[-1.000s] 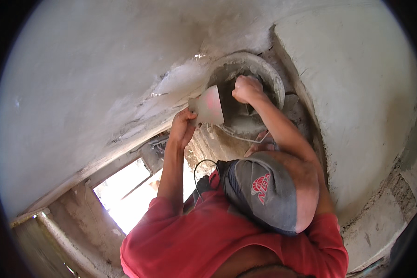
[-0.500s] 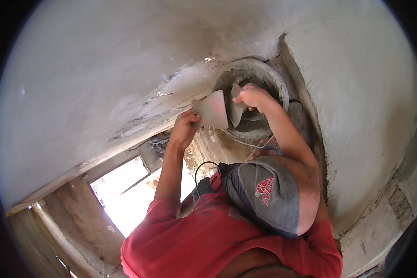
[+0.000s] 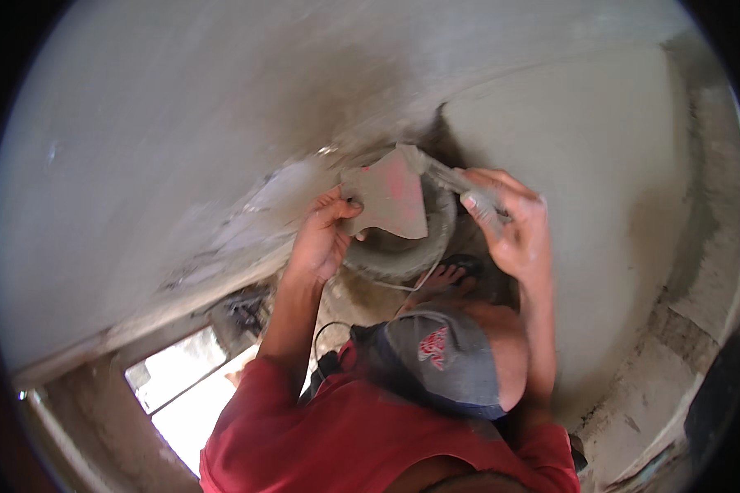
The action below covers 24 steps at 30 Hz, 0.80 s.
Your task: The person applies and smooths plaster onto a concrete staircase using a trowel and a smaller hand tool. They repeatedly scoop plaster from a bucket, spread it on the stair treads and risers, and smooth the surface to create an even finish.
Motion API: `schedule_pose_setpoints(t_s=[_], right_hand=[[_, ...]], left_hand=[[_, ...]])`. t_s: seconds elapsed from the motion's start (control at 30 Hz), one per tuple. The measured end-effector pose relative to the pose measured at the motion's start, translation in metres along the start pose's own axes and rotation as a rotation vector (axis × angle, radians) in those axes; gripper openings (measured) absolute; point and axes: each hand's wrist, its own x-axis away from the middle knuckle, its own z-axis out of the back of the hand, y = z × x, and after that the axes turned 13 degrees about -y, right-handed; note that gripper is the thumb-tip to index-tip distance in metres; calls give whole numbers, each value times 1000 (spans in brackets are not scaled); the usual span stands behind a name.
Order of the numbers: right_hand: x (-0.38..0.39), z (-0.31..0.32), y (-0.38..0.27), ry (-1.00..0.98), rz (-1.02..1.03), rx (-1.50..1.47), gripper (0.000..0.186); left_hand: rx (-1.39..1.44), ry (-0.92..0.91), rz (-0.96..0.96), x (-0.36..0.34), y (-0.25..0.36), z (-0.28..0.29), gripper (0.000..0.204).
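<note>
Left hand (image 3: 327, 223): thumb and fingers closed on one edge of a flat plate (image 3: 393, 205), pink-smeared, projecting to the right of this hand.
Right hand (image 3: 516, 218): blurred, fingers wrapped round a grey-coated hand tool (image 3: 446, 175), its far end reaching leftward to the plate's upper corner; contact uncertain.
Bucket (image 3: 396, 264), grey-crusted: beneath the plate, between both hands.
Bare foot (image 3: 444, 278): below and left of the right hand.
</note>
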Motion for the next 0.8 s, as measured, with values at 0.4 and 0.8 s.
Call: schedule_pose_setpoints(t_s=[0.4,0.8], right_hand=[[102,118,22,379,27,978,64],[144,154,-32,498,-259,1204,46]], left_hand=[[86,-513,-22,-116,-24,-160,34],[-116,-581,-252,-156,-91,-285,23]])
